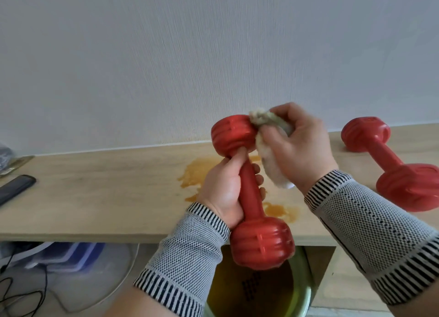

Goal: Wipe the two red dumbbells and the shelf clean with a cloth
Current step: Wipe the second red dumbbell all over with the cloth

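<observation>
My left hand (225, 188) grips the handle of a red dumbbell (251, 198), holding it nearly upright above the wooden shelf (95, 198). My right hand (299, 145) holds a crumpled whitish cloth (268, 160) and presses it against the dumbbell's upper head. A second red dumbbell (392, 164) lies on the shelf at the right. An orange stain (202, 171) spreads across the shelf behind the held dumbbell, partly hidden by my hands.
A black flat device (14, 188) lies at the shelf's left end. Below the shelf are a yellow-green bucket (299, 300), a clear plastic cover (83, 276), blue items and black cables (21, 297). A white wall rises behind.
</observation>
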Available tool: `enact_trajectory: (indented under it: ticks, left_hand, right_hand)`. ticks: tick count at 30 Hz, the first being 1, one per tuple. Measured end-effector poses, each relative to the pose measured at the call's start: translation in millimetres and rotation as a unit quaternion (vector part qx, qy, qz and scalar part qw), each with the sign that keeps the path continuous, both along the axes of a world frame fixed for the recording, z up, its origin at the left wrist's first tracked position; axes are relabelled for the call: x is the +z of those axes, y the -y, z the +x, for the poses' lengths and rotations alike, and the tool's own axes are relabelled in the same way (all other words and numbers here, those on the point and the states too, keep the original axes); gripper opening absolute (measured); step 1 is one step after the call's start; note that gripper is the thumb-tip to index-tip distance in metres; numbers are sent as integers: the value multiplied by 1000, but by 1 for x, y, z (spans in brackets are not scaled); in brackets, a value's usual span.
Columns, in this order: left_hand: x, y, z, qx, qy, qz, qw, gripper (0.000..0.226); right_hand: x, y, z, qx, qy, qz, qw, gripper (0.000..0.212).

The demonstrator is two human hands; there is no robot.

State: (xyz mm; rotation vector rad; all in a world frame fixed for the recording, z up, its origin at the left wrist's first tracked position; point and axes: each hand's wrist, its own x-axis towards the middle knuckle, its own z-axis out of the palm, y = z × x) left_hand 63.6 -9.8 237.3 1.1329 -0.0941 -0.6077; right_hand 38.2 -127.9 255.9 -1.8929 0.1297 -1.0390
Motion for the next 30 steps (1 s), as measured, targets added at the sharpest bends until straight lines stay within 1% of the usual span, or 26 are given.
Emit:
enact_trajectory:
  ticks: [2,4,6,8,10,13,16,18,19,21,23,25,27,28,30]
  left_hand:
    - [-5,2,-1,1,-9,13,1000,24]
    - [-6,3,-1,-1,-28,8,1000,25]
    - [-4,0,0,0,-46,-10,999,24]
    - [-2,-2,2,2,-40,-24,999,24]
    - [-1,-4,4,6,-26,-34,999,30]
    - [-4,-5,7,-8,-30,-33,999,45]
    - [-8,-5,8,-16,-29,-11,999,48]
    - [-6,-6,8,-19,-16,-9,1000,46]
    - [-3,-7,7,-21,-1,-5,1000,45]
    - [6,-14,6,-9,39,23,999,36]
    - [18,-22,1,19,87,67,994,19]
    - [27,-32,-4,35,155,123,980,6]
    - [29,-42,-6,41,224,195,954,4]
    - [30,-46,-5,37,260,235,936,3]
    - [32,-54,-1,24,332,325,885,7]
  right_hand:
    - [6,-8,-1,28,10,-51,998,13]
    - [1,-9,1,29,-16,-59,998,11]
    - [-7,-1,6,13,-85,-13,996,10]
    - [-15,5,9,28,-133,52,989,10]
    - [-18,6,12,62,-135,100,984,14]
    - [-16,3,13,108,-143,161,971,15]
    - [-11,5,10,146,-177,211,950,13]
    - [-9,5,5,197,-192,258,926,15]
    - [-7,5,4,219,-195,272,916,16]
    - [-4,8,3,246,-200,270,909,18]
    - [1,11,-2,268,-201,254,907,18]
    - [9,14,-8,285,-194,261,902,17]
    - [13,13,-13,286,-175,281,899,16]
    - [14,12,-13,277,-162,293,901,17]
    - [16,10,-13,255,-144,313,904,17]
